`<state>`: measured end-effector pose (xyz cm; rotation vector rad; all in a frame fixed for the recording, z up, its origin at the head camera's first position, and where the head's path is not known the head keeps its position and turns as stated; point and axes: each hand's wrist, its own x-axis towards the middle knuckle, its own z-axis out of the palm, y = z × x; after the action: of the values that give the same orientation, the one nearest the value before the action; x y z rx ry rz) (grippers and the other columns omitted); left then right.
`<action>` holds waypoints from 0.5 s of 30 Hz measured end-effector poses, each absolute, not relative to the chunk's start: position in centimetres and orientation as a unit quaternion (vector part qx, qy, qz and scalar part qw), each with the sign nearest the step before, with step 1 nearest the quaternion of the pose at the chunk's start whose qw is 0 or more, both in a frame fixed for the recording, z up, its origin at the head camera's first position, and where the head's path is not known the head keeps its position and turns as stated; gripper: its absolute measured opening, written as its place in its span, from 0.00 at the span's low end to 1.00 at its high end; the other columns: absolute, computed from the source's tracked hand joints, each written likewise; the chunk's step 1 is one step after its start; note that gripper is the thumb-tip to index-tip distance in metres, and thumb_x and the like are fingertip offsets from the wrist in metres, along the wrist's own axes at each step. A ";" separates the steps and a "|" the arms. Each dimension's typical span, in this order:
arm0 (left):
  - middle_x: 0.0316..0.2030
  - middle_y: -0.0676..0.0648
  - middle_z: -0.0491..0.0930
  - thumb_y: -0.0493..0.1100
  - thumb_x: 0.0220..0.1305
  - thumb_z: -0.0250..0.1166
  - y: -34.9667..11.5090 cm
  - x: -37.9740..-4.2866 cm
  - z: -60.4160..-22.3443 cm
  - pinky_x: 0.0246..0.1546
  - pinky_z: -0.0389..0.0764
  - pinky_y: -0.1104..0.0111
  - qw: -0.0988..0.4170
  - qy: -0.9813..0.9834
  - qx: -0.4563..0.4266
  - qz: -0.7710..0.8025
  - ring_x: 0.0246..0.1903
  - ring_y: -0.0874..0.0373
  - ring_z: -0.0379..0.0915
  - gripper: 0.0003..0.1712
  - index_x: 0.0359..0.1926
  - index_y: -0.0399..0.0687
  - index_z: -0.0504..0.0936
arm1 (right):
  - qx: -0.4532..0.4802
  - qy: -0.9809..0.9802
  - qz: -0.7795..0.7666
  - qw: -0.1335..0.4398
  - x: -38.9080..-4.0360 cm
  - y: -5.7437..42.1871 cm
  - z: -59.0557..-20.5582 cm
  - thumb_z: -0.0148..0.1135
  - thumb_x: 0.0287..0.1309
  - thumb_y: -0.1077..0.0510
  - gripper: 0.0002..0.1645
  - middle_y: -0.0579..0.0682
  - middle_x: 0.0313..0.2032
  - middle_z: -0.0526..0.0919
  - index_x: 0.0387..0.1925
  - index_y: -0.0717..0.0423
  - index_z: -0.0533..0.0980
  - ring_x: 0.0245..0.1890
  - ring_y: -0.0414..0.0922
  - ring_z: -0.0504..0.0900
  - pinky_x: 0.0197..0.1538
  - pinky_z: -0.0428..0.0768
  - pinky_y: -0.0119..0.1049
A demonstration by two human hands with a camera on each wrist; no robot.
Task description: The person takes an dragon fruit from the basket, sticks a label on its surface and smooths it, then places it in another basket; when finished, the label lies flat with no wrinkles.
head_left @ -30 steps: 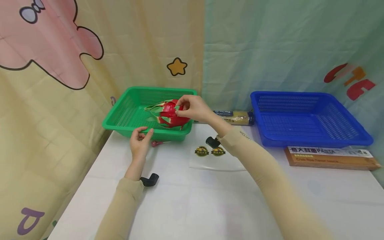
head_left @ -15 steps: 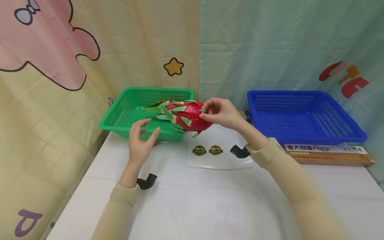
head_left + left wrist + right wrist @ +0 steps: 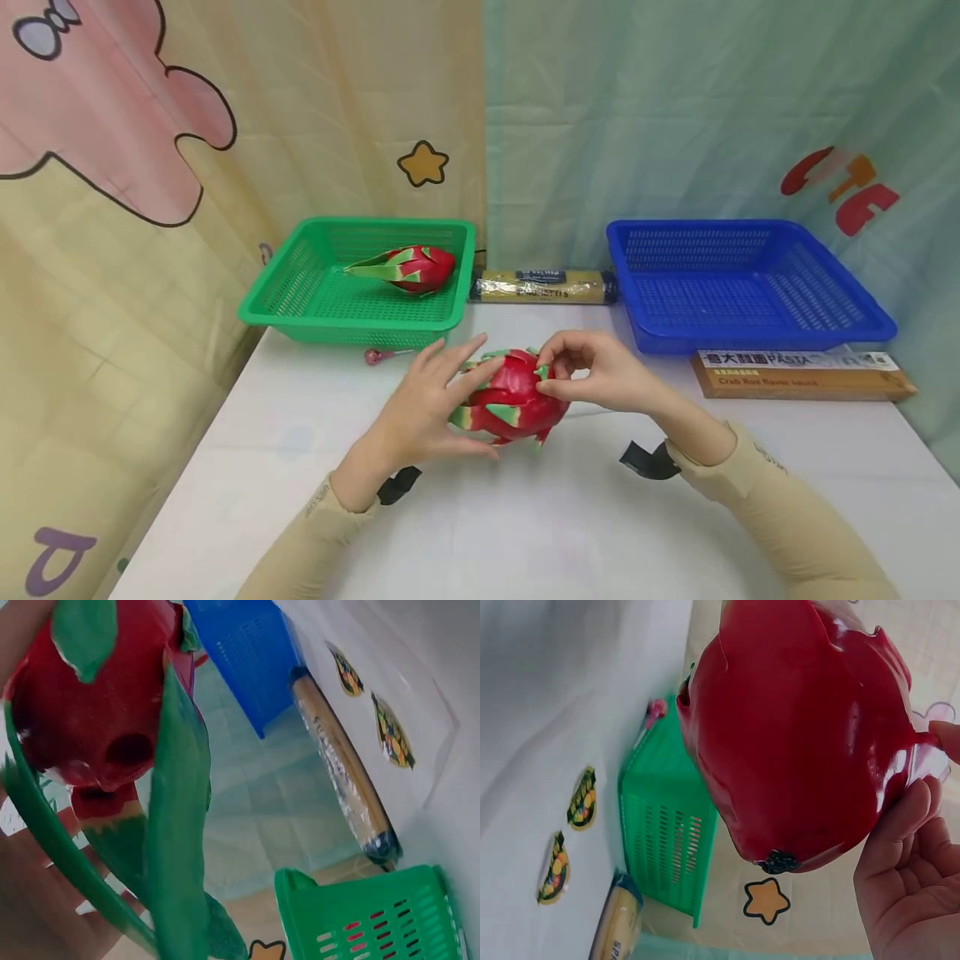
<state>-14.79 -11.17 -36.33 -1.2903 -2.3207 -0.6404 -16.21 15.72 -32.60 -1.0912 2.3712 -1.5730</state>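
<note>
A red dragon fruit [image 3: 516,387] with green-tipped scales hangs above the white table, in front of the green basket. My right hand [image 3: 603,373] pinches one of its scales between thumb and fingers at the right end. Around the leafy left end my left hand [image 3: 427,408] is spread with its fingers fairly straight; whether it touches the fruit I cannot tell. In the left wrist view, long green scales [image 3: 176,817] hide part of that hand. The right wrist view has the fruit's smooth red end [image 3: 795,742] close up. Another dragon fruit [image 3: 422,268] lies inside the green basket [image 3: 352,328].
At the back right stands a blue basket [image 3: 750,342]. A spaghetti pack [image 3: 542,287] lies between the baskets, and a long pasta box [image 3: 802,377] in front of the blue one. A pink lollipop [image 3: 375,357] and a stickered plastic bag [image 3: 420,697] rest on the table. Curtains hang behind.
My right hand has carried the dragon fruit out of the green basket, toward me and rightward. The left hand has left the basket's rim and moved right to the fruit, fingers spread.
</note>
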 end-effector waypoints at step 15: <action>0.58 0.59 0.69 0.59 0.47 0.72 -9.4 -11.7 -40.7 0.41 0.79 0.68 -0.083 -0.785 -0.401 -0.465 0.55 0.61 0.66 0.43 0.65 0.66 0.65 | -0.296 0.778 -0.544 0.101 -12.5 17.7 -37.2 0.68 0.52 0.62 0.19 0.50 0.38 0.79 0.48 0.56 0.77 0.36 0.43 0.78 0.37 0.81 0.37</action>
<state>-11.67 -9.35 -40.72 -1.3317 -2.6048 -1.5421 -12.55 17.73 -37.17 -0.8756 2.3000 -1.6088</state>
